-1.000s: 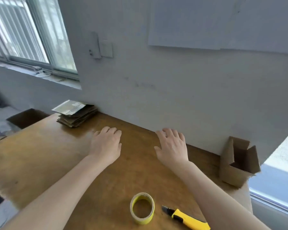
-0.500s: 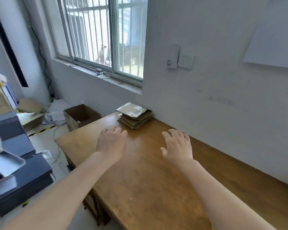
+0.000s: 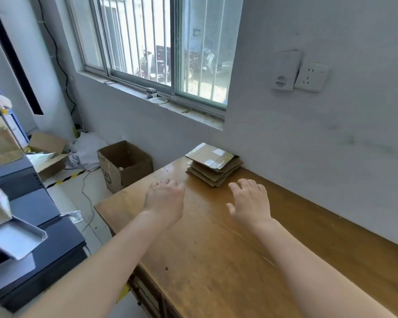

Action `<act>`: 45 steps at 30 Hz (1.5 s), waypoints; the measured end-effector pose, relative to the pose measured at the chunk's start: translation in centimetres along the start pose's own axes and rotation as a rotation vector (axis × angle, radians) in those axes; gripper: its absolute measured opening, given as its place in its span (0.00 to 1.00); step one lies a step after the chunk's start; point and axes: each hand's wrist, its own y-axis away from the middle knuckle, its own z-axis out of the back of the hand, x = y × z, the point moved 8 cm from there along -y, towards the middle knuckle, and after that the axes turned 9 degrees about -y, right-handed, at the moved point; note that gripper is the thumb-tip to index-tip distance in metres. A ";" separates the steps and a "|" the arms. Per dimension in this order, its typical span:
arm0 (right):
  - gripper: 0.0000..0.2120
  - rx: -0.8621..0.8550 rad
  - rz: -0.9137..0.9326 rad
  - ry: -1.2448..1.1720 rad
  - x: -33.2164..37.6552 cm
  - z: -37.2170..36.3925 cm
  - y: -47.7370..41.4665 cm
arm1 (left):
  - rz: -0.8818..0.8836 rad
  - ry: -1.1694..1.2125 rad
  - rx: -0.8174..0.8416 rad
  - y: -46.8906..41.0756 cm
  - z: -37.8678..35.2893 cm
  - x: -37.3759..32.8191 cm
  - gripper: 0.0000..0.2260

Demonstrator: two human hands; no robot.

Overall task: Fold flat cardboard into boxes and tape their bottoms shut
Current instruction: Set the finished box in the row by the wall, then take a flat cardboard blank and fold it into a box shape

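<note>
A stack of flat brown cardboard pieces lies at the far left corner of the wooden table, against the wall; the top piece carries strips of tape. My left hand hovers palm down just left of the stack, fingers loosely spread, holding nothing. My right hand hovers palm down a little nearer than the stack's right corner, fingers apart and empty. Neither hand touches the cardboard.
An open brown box stands on the floor past the table's left end. A dark metal shelf unit with trays and boxes is at the left. A white wall runs along the table's far edge, with a window above.
The view has swung left: the tape roll, yellow knife and folded box have left the frame. Both hands have moved toward the cardboard stack, which now lies just beyond the fingertips.
</note>
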 end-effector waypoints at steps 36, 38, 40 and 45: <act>0.31 0.240 -0.703 -0.433 -7.7 -21.9 -24.5 | 0.114 0.641 0.451 -35.7 -25.6 0.2 0.17; 0.33 0.199 -0.807 -0.568 -8.2 -22.6 -24.2 | 0.181 0.705 0.481 -36.0 -26.7 0.3 0.18; 0.34 0.157 -0.882 -0.667 -8.6 -23.1 -23.7 | 0.242 0.760 0.492 -36.2 -27.5 0.6 0.19; 0.38 0.015 -0.945 -0.781 -8.9 -22.0 -22.8 | 0.352 1.008 0.497 -35.6 -27.6 0.2 0.12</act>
